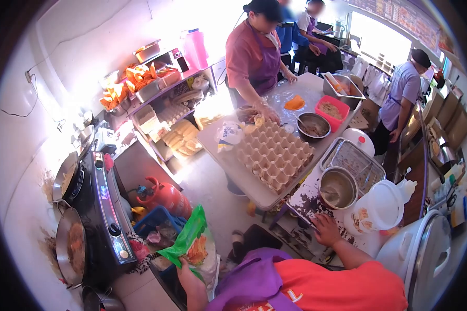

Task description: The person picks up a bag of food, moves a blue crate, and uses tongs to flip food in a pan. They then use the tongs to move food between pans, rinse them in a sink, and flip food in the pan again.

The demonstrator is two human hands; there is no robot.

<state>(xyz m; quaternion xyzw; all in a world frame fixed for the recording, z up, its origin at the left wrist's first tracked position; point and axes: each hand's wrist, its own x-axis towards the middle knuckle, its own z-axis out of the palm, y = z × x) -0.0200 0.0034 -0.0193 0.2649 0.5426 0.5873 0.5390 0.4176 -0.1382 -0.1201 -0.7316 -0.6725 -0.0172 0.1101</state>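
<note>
My left hand [191, 280] is closed on a green plastic bag [188, 239] at the lower middle of the view. A clear part of the bag shows orange food inside, though its exact kind I cannot make out. Beneath it are a blue crate [158, 226] and a dark bin. My right hand [327, 231] lies with its fingers apart on the edge of a worn white table [307, 199]. Just beyond the fingers stands a steel pot [338, 187] with some pale residue in it. Beside the pot is a white plastic bucket [376, 207].
A gas stove [108, 207] with pans [70, 246] lines the left wall, near a red gas cylinder [168, 198]. Egg trays [276, 155] cover part of the middle table, where a co-worker [251, 62] works. A large lidded container [425, 259] stands at right.
</note>
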